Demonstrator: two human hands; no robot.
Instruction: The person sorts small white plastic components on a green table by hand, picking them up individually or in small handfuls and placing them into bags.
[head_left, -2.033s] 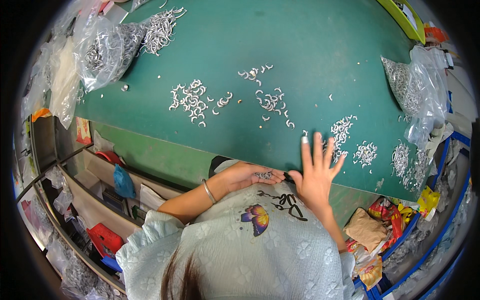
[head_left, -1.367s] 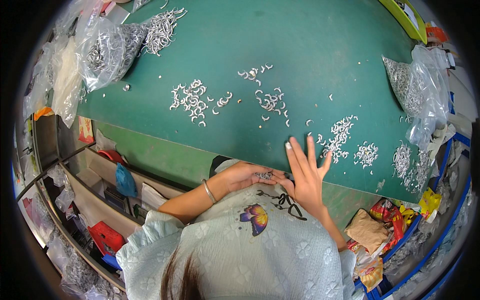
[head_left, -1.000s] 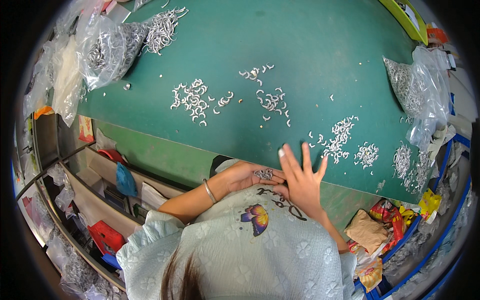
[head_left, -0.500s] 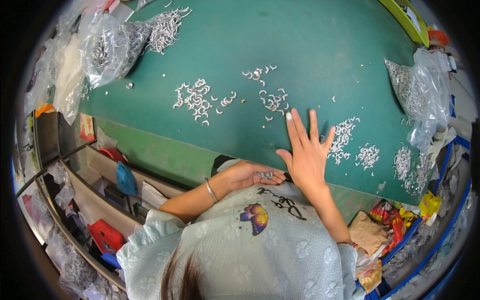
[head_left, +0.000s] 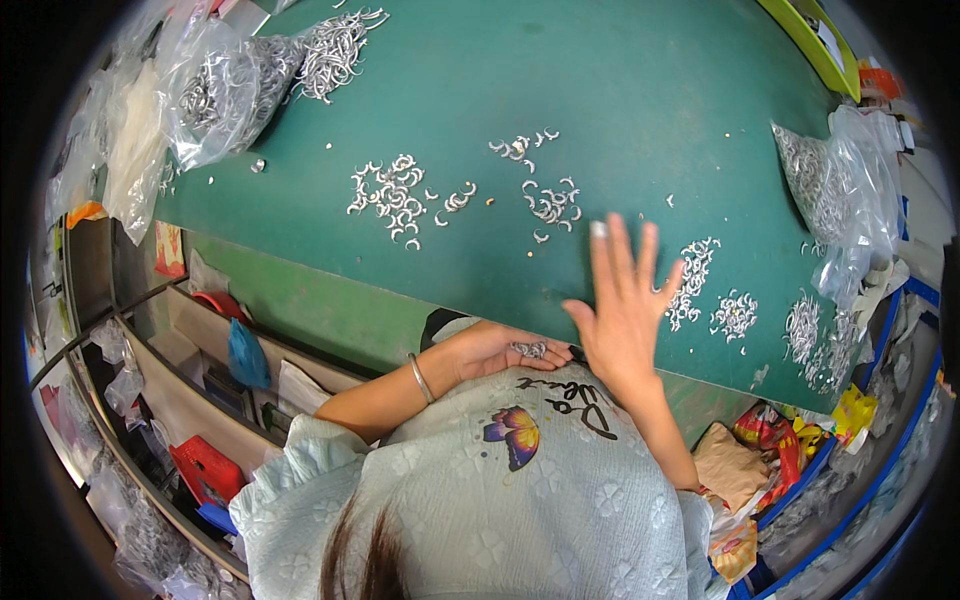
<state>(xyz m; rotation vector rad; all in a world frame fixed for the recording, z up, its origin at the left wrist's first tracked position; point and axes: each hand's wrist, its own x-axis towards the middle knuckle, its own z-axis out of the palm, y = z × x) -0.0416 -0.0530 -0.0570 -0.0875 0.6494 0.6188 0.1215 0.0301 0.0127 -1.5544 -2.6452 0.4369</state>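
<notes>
At the near edge of the table (head_left: 620, 80), a left hand (head_left: 488, 350) cradles small silvery pieces (head_left: 528, 350) beside a fanned right hand (head_left: 622, 330)

Palm up, the left hand lies against the pale blue top (head_left: 440, 480), just off the table's edge; its fingers are unclenched and slightly bent, with the pieces resting loose on them; a silver bangle (head_left: 420, 380) rings that wrist. Palm down, the right hand reaches over the table, its fingers released and spread; whether they touch the surface cannot be told. Just beside its little finger lies a loose pile of crescents (head_left: 692, 280); a smaller round cluster (head_left: 735, 316) sits to the right of that pile; farther left lies a scattered group (head_left: 390, 200). Near the table's sides stand two clear bags of such pieces, the left bag (head_left: 235, 105) with a heap (head_left: 335, 55) at its mouth, the right bag (head_left: 820, 190) tilted.
</notes>
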